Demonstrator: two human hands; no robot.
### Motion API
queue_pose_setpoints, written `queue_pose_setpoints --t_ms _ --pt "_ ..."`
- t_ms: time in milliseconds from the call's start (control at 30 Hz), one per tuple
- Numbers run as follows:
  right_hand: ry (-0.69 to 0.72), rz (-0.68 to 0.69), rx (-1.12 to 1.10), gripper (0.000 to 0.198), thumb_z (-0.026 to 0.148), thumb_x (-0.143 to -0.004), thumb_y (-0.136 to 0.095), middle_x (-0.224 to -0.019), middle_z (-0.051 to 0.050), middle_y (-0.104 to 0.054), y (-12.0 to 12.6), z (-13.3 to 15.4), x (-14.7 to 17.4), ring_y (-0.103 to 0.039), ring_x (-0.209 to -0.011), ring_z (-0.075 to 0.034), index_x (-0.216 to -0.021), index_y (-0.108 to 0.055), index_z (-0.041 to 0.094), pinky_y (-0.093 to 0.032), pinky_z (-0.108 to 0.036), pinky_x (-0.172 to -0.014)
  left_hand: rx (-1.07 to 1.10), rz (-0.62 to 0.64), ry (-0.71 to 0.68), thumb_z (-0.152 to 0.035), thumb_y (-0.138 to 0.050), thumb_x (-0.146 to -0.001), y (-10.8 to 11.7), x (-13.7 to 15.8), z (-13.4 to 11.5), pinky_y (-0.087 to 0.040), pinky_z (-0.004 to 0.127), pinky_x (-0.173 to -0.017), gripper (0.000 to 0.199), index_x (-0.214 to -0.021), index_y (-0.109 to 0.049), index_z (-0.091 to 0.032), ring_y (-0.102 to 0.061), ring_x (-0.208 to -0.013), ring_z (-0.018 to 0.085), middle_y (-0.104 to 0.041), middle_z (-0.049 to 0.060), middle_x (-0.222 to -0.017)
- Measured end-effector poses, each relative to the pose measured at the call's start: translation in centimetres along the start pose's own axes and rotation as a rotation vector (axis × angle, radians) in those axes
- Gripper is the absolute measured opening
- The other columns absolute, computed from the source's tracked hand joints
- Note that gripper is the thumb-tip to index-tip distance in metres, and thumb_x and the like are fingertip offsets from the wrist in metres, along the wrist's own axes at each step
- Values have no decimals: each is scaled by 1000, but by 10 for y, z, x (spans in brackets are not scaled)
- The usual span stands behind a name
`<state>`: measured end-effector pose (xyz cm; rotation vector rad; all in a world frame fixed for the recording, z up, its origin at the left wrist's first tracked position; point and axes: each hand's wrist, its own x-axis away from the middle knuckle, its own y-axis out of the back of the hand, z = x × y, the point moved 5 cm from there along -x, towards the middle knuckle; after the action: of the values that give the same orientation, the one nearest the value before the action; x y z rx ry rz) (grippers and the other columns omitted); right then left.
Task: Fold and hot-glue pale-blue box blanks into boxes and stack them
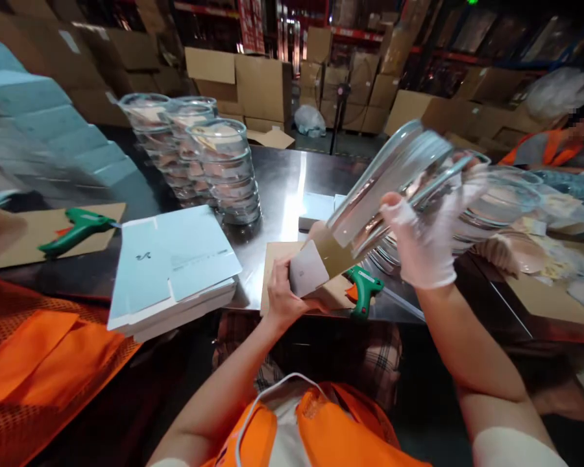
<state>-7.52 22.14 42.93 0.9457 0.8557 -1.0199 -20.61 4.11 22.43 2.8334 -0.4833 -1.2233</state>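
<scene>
Tilted in front of me are clear glass dishes [370,194], blurred in part and set one against another. My right hand [425,243], in a white glove with a bare thumb tip, grips them from the right. A small white card [309,269] with a faint mark is in my left hand [287,292], bare and closed at the lower end of the dishes. I cannot tell whether the card is fixed to the glass. Just below the dishes, a green glue gun [365,290] with an orange trigger lies on a cardboard sheet [272,266].
Stacked glass dishes [228,172] stand at the back left; more glass dishes [501,194] are on the right. Pale blue boxes [175,259] are piled front left, near another green glue gun [80,230]. A co-worker's orange vest [34,363] is at left; another person [555,149] sits far right.
</scene>
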Motion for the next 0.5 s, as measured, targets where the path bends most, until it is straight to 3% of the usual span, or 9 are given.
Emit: queue_pose_setpoints --t_ms 67,133,200,233,300,367,400,433,500 --pt "34 112 34 82 78 -89 -69 -140 -16 -55 -5 19 10 -59 -133 -33 -147 -48 23 -48 -51 -117 110 -17 144 -86 -83 -57 -2 14 11 -56 44 -100 106 -135 -57 -19 -68 -113 33 -65 13 -123" --pt "99 443 44 55 73 -101 -52 -122 -10 -69 -10 27 29 -67 -117 -30 -124 -69 26 -52 -49 -109 187 -20 275 -89 -79 -59 -3 29 27 -56 44 -100 106 -134 -56 -18 -68 -112 33 -65 13 -121" --pt "155 666 32 52 65 -108 -41 -114 -7 -75 -4 19 53 -69 -113 -28 -105 -78 28 -52 -49 -106 214 -11 369 -91 -75 -61 0 43 43 -56 45 -99 104 -132 -58 -17 -68 -111 34 -66 14 -119" --pt "144 666 38 49 61 -109 -44 -115 -7 -77 3 8 64 -69 -116 -29 -100 -79 28 -52 -49 -107 219 -11 386 -91 -74 -64 2 47 48 -56 47 -100 104 -135 -57 -17 -68 -112 35 -67 15 -119" --pt "-22 450 63 36 52 -106 -56 -111 -8 -77 21 -26 86 -71 -112 -27 -99 -79 26 -53 -48 -104 248 -35 310 -88 -71 -74 11 51 50 -56 48 -102 103 -148 -47 -21 -69 -117 35 -65 16 -127" --pt "-298 182 55 31 54 -99 -68 -99 -6 -75 32 -63 119 -73 -94 -24 -101 -74 23 -59 -44 -92 289 -52 118 -72 -69 -89 21 47 41 -54 49 -109 90 -160 -29 -34 -65 -132 33 -59 16 -145" --pt "-413 134 30 40 59 -92 -75 -102 -6 -75 30 -77 138 -73 -90 -24 -108 -71 23 -60 -42 -87 292 -38 11 -63 -68 -94 26 44 34 -52 50 -113 82 -161 -27 -41 -60 -142 32 -53 15 -155" --pt "-491 134 -34 54 65 -85 -80 -113 -8 -74 22 -86 155 -75 -94 -24 -118 -67 24 -61 -42 -86 278 -6 -79 -56 -68 -97 30 41 27 -49 51 -118 72 -159 -34 -44 -53 -150 32 -47 13 -162" --pt "-520 232 -209 83 79 -74 -81 -136 -13 -67 -4 -87 182 -74 -112 -29 -135 -58 28 -61 -45 -94 229 69 -180 -56 -67 -97 36 35 16 -45 53 -122 51 -145 -59 -38 -45 -157 35 -40 13 -169"
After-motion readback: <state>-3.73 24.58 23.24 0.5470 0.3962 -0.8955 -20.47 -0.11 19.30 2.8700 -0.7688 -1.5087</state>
